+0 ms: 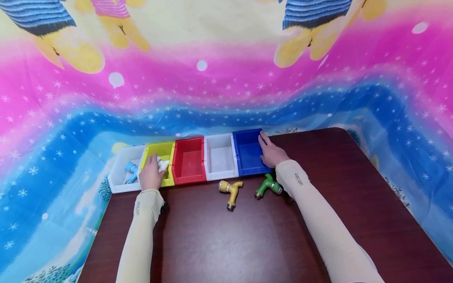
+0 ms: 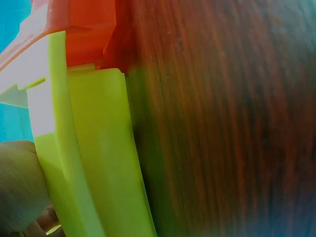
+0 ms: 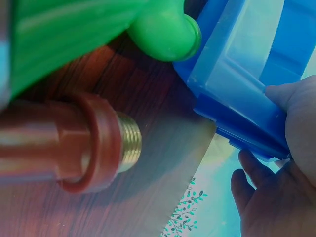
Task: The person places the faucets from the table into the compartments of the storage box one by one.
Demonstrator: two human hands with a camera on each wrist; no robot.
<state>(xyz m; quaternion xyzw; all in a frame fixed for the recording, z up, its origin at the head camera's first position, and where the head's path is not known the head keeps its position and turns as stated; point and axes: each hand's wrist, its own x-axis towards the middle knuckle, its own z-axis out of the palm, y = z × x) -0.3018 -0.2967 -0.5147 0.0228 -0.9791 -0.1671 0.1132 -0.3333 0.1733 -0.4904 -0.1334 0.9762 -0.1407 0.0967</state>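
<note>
In the head view my left hand [image 1: 151, 175] reaches into the yellow bin [image 1: 172, 177], second from the left in a row of bins. Its fingers and thumb pinch a white tap [image 1: 163, 164], partly hidden by the hand. In the left wrist view the bin's front wall [image 2: 106, 148] covers most of the fingers. My right hand [image 1: 273, 152] grips the right side of the blue bin [image 1: 249, 154] at the row's other end. The right wrist view has its thumb [image 3: 280, 95] on the wall and the other fingers outside.
The leftmost white bin [image 1: 118, 173] holds a blue tap [image 1: 131, 169]. A red bin [image 1: 190, 161] and another white bin [image 1: 221, 159] stand mid-row. In front lie a yellow tap [image 1: 231, 192], a green tap [image 1: 267, 186] and, under the right wrist, a red-brown tap [image 3: 94, 143].
</note>
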